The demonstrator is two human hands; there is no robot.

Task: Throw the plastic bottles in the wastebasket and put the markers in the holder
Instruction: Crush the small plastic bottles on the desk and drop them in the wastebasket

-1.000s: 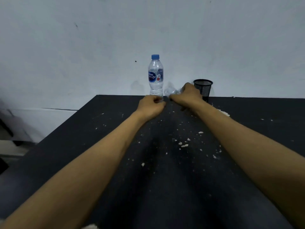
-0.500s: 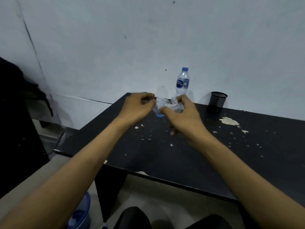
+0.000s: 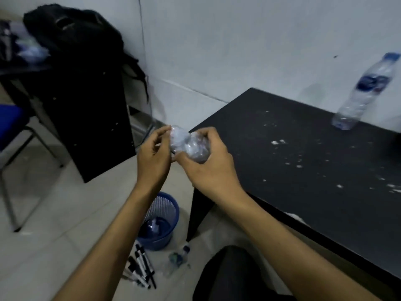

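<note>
A crushed clear plastic bottle (image 3: 188, 144) is held in the air off the table's left corner. My right hand (image 3: 208, 166) is wrapped around its body and my left hand (image 3: 155, 157) pinches its far end. Below them on the floor stands a blue mesh wastebasket (image 3: 168, 222) with something dark inside. Several black markers (image 3: 141, 268) lie on the tiles beside it, next to another small bottle (image 3: 179, 257). A labelled water bottle with a blue cap (image 3: 364, 92) stands at the back of the black table (image 3: 303, 161). No holder is in view.
The table top is speckled with white flakes. A black cabinet (image 3: 86, 118) with a black bag (image 3: 71, 33) on it stands at the left by the wall. A blue chair (image 3: 10, 120) is at the far left. My knee (image 3: 230, 274) shows at the bottom.
Both hands have carried the crushed bottle off the table toward me and to the left. My view has swung down and left, showing the floor, wastebasket and markers; the black holder has left the view.
</note>
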